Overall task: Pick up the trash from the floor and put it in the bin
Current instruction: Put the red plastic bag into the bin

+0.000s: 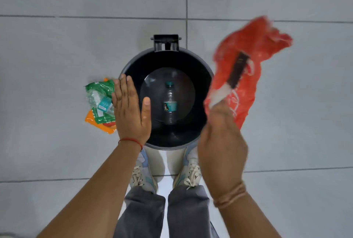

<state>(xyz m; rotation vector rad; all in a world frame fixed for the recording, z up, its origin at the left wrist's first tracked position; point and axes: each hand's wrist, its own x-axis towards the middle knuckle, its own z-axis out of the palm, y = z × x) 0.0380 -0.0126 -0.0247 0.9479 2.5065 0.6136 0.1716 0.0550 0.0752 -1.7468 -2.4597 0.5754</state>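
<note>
A round black bin [131, 62] stands open on the tiled floor in front of my feet, with a clear plastic bottle [170, 104] lying at its bottom. My right hand [221, 142] is shut on a red plastic bag [248, 62], held up at the bin's right rim and blurred; a dark flat strip shows against the bag. My left hand [129, 111] hovers flat and open over the bin's left rim. Just left of it on the floor lie a green and orange wrapper [99, 121] and a crumpled clear bottle [97, 100].
The bin's lid hinge [166, 42] sticks out at its far side. My two sneakers [189, 172] stand right against the near rim. Grey floor tiles [57, 56] surround the bin on all sides.
</note>
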